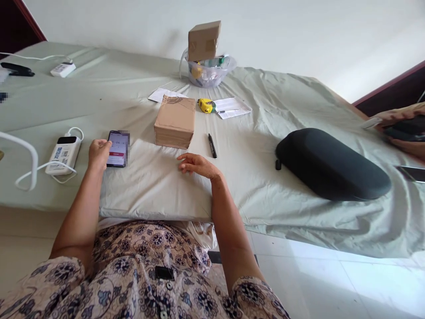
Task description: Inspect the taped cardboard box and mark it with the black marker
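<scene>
My left hand (98,153) rests on the left edge of a smartphone (118,148) lying on the sheet, its fingers curled and a fingertip touching the lit screen. My right hand (195,165) lies relaxed on the sheet with fingers loosely spread and nothing in it. Just beyond that hand sits a brown cardboard box (175,121), and a black marker (212,145) lies to the box's right.
A white power bank (63,154) with a cable lies at the left. A black oblong case (332,165) sits at the right. A clear bowl (210,71) holding a second box, a yellow tape measure (206,105) and papers (232,107) lie farther back. Another person's hands (401,126) hold a dark object at the right edge.
</scene>
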`<state>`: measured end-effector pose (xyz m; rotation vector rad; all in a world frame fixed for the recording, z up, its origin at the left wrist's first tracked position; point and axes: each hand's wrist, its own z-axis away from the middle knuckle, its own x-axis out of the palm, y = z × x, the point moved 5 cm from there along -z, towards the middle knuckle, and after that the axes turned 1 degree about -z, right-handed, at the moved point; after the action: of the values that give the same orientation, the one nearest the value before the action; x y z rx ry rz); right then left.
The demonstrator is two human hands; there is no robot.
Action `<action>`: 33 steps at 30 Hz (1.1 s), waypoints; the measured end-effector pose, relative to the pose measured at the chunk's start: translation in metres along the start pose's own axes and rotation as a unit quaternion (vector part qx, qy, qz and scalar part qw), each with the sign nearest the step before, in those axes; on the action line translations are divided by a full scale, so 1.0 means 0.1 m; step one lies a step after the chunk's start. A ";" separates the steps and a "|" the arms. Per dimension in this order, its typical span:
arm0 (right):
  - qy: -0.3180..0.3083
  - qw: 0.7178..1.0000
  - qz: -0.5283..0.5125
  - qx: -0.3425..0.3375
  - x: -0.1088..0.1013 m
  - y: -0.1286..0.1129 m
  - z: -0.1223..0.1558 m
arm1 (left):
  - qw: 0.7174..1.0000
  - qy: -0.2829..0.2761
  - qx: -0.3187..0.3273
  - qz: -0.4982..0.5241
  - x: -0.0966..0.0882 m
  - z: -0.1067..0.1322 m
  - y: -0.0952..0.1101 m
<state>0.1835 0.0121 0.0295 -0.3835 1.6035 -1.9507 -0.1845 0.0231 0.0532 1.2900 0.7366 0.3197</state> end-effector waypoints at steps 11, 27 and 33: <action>0.306 0.952 0.014 -0.007 -0.37 0.17 -0.07 | 0.953 -0.058 0.248 -0.165 0.53 0.39 0.38; 0.353 0.875 0.294 -0.152 -0.31 0.36 -0.23 | 0.921 -0.129 0.317 -0.184 1.67 0.76 -0.04; 0.389 0.869 0.238 -0.191 -0.28 0.28 -0.19 | 0.942 -0.124 0.300 -0.082 1.65 0.81 -0.06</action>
<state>0.2020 0.0412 0.0019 0.7050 2.3054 -1.4469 -0.0108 0.0597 0.0029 1.7896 0.7450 -0.2249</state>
